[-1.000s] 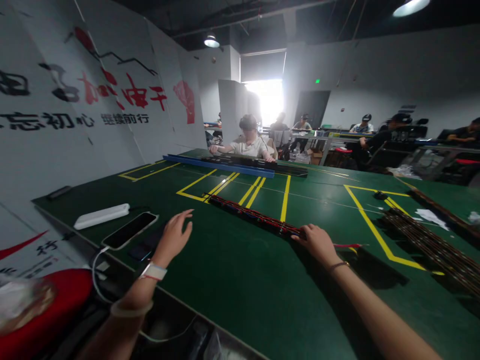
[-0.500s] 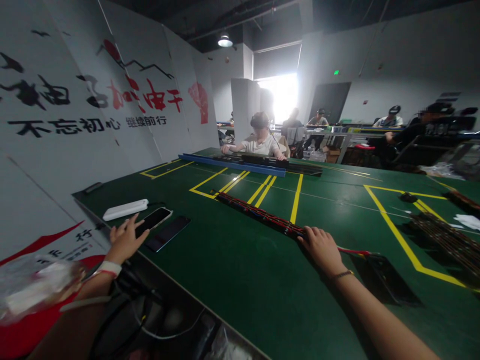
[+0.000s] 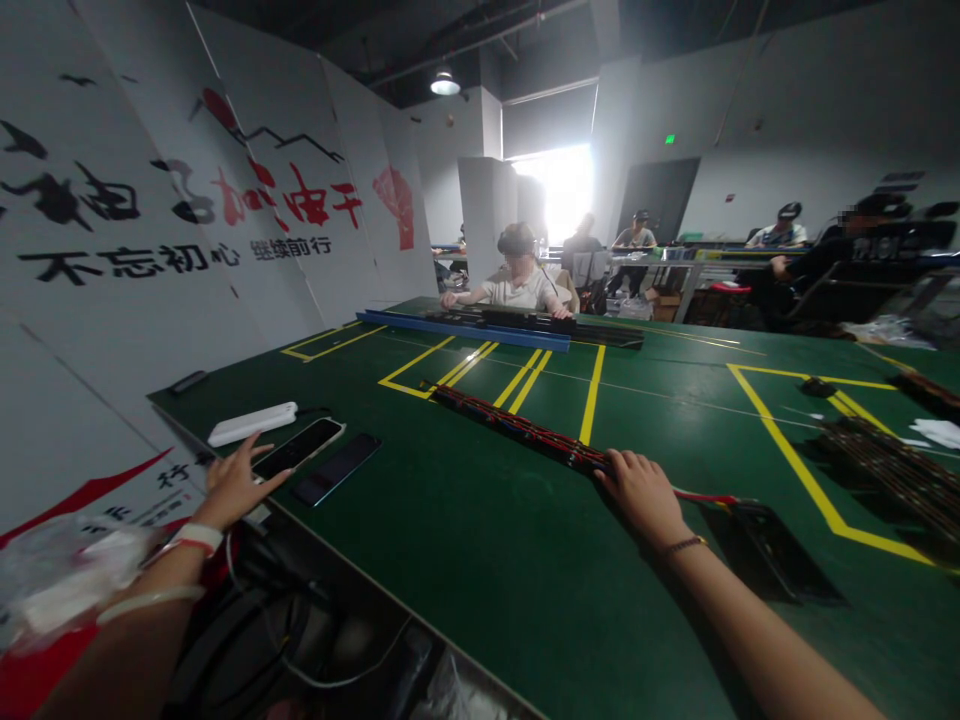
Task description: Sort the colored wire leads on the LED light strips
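My left hand is at the table's left edge with its fingers spread apart. Its fingertips are beside a smartphone in a pale case and a white power bank. A second dark smartphone lies to the right of these. My right hand rests palm down, its fingers curled over the near end of a long bundle of red and black wires. The bundle stretches away to the upper left across the green table. A red lead emerges on the hand's right side.
A flat black device lies right of my right wrist. More wire bundles are at the far right. Across the table, a person has both hands at a blue rail. Cables hang below the left edge.
My left hand has drawn back slightly to the left, uncovering more of the pale-cased smartphone. My right hand stays on the wire bundle.
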Available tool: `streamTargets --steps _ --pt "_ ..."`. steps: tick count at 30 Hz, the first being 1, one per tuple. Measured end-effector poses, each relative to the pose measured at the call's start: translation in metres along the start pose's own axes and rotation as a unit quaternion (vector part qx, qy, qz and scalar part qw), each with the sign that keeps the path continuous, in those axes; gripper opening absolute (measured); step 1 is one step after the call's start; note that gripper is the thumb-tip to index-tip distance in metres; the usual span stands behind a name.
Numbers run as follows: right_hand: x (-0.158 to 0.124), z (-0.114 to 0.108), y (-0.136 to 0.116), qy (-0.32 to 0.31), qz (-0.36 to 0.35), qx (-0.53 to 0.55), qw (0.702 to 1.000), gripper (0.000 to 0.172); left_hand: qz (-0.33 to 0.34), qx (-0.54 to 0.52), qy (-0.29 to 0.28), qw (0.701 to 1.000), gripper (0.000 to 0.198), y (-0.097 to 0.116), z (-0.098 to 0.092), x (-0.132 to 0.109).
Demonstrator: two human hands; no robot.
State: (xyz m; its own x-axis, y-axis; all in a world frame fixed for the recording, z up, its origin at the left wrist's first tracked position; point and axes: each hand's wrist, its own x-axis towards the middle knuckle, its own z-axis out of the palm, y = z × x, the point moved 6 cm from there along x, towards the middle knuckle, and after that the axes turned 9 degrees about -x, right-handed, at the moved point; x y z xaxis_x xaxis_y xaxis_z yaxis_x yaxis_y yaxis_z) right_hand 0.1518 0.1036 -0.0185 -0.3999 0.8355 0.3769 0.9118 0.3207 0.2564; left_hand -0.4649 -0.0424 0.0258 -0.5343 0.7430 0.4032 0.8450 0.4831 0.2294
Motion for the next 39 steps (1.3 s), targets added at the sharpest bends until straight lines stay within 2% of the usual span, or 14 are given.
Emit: streamTargets --steps 3,5,15,20,24,26,28,30,32,34,37,39 --pt "0.0 0.001 0.0 0.0 0.0 0.002 1.0 0.037 0.009 -0.011 -0.058 0.998 0.074 -0.008 0.012 0.004" --pt "0.0 0.001 0.0 0.002 0.0 0.004 1.0 0.038 0.01 -0.005 -0.073 0.997 0.076 -0.01 0.017 0.007" --pt "-0.001 0.004 0.001 0.015 0.001 0.001 1.0 0.039 0.019 -0.01 -0.099 0.995 0.074 -0.001 0.021 0.008" --pt "0.0 0.006 0.002 0.014 0.0 0.004 1.0 0.038 0.019 -0.023 -0.07 0.997 0.077 0.0 0.017 0.006" --pt "0.0 0.006 0.002 0.007 0.0 0.003 1.0 0.039 0.02 -0.031 -0.03 0.999 0.072 0.015 0.01 0.001" --pt "0.0 0.006 0.001 0.001 -0.001 0.001 1.0 0.041 0.018 -0.037 -0.014 0.999 0.068 0.031 0.008 -0.005" --pt "-0.001 0.005 0.0 -0.005 -0.002 0.001 1.0 0.044 0.045 -0.043 -0.004 0.998 0.063 0.056 0.008 -0.014" --pt "-0.002 0.002 0.002 -0.013 -0.002 -0.001 1.0 0.047 0.059 -0.068 -0.018 0.996 0.059 0.084 0.012 -0.026" --pt "-0.002 -0.004 0.008 -0.024 -0.005 -0.012 1.0 0.047 0.093 -0.109 -0.053 0.988 0.051 0.118 0.016 -0.042" --pt "-0.003 -0.011 0.017 -0.046 -0.013 -0.03 0.998 0.044 0.154 -0.18 -0.109 0.965 0.047 0.16 0.019 -0.063" --pt "-0.004 -0.022 0.039 -0.101 -0.018 -0.058 0.993 0.034 0.197 -0.288 -0.194 0.917 0.041 0.223 0.016 -0.093" --pt "-0.006 -0.026 0.054 -0.143 -0.014 -0.057 0.988 0.027 0.214 -0.347 -0.276 0.87 0.035 0.265 0.014 -0.113"
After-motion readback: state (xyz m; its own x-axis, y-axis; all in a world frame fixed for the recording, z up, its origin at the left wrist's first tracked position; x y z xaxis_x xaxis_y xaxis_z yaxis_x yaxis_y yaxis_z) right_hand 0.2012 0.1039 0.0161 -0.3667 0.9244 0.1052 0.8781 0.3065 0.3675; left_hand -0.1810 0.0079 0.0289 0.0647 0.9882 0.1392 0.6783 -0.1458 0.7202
